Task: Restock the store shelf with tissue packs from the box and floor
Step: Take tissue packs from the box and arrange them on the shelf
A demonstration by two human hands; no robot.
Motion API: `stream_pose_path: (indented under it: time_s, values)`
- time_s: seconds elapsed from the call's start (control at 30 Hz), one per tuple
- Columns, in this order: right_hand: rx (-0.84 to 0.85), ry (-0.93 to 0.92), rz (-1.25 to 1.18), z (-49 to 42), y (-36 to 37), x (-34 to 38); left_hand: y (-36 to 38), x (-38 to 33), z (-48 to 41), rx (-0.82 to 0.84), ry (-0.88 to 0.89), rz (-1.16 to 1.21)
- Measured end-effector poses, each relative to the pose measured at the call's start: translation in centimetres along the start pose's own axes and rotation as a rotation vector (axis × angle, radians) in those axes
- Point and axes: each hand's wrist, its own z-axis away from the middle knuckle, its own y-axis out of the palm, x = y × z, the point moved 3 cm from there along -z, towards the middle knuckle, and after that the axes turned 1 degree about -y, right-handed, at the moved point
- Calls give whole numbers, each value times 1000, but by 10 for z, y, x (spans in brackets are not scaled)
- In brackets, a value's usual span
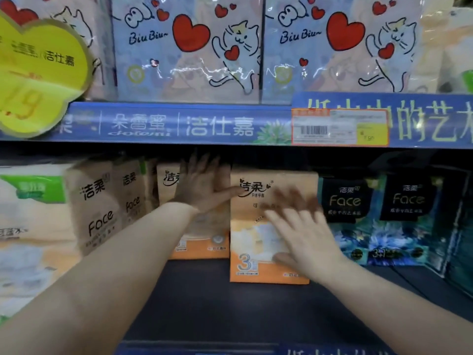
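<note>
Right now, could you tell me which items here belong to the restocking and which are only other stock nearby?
In the job:
- front orange pack, under the right hand
- second orange pack, behind the left hand
- lower shelf

Only nearby:
- brown Face packs
- dark Face packs
- cat packs above
- yellow price sign

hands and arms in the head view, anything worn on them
Nothing worn that shows: the left hand and right hand are bare, no gloves, and both forearms are uncovered to the frame's edge, no sleeves. No watch or bracelet visible; motion blur hides any rings.
</note>
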Motion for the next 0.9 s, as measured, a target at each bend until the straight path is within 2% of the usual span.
stream_pose_path:
  time_s: [0.13, 0.33, 0.63, 0.9]
  values:
    - [153, -188, 26, 14, 30, 18, 5, 1, -2, 78, 26, -23]
    - [218, -189, 14, 7, 55, 16, 3, 8, 4, -4, 78, -46]
    - [240, -222, -25, -9, 95, 5, 13, 10, 5, 3, 51, -61]
    - [147, -185, 12, -17, 116, 7, 16, 5, 3, -40, 5, -129]
